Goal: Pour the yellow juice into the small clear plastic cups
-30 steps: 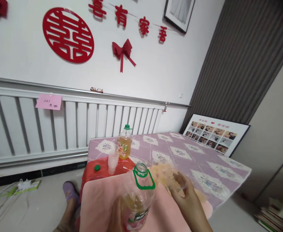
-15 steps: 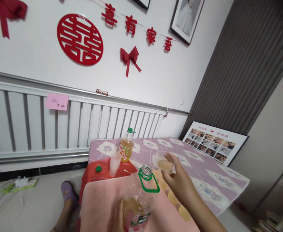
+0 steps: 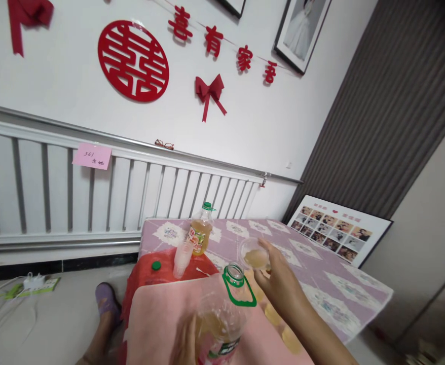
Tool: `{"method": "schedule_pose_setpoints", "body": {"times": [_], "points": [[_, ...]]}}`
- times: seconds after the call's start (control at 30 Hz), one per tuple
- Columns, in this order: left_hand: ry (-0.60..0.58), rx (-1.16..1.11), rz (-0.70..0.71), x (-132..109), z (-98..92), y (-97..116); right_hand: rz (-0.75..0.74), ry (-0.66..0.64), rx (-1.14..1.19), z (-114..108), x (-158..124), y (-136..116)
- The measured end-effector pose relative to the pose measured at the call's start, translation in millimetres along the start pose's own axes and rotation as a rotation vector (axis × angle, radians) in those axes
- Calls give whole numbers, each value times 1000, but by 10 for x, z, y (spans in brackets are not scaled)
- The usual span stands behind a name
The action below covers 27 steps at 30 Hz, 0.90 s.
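Observation:
My right hand [image 3: 277, 279] grips a clear plastic cup [image 3: 253, 253] with some yellowish drink in it, just beyond the neck of a large bottle. That uncapped bottle [image 3: 218, 324] has a green ring handle and stands on the pink mat [image 3: 161, 314], with my left hand [image 3: 186, 342] wrapped on its left side. Below my right wrist, several cups of yellow drink [image 3: 291, 338] stand in a row, partly hidden by my arm. A second bottle [image 3: 200, 233], capped in green, stands farther back beside a stack of clear cups [image 3: 183, 258].
A green cap [image 3: 156, 265] lies on the red cloth [image 3: 142, 276] at the left. The table [image 3: 321, 268] has a purple patterned cover. Behind it are a white radiator [image 3: 131, 197] and a leaning photo board [image 3: 336, 228].
The view has shifted slightly. Both hands keep their holds, and the cup in my right hand is tilted a little more.

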<state>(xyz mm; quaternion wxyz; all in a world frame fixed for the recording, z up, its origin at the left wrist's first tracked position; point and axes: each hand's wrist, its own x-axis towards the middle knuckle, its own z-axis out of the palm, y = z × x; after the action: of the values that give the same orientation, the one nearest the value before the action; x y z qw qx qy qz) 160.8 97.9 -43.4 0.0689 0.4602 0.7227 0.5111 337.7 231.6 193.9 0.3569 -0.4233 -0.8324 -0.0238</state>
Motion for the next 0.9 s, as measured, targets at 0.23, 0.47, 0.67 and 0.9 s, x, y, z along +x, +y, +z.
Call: {"method": "schedule_pose_setpoints", "body": {"times": [0.23,0.47,0.67,0.9], "points": [[13,18,56,62,-148,-145,-124,67,-115,58,4,26],[26,71,116,136,-341,-368,-169,88,-167,88,2,26],[59,133,208,244,-543,-502,-161,86,-190,95,22,20],[105,191,258,261,-578,-486,-196,97,-196,100,35,26]]}}
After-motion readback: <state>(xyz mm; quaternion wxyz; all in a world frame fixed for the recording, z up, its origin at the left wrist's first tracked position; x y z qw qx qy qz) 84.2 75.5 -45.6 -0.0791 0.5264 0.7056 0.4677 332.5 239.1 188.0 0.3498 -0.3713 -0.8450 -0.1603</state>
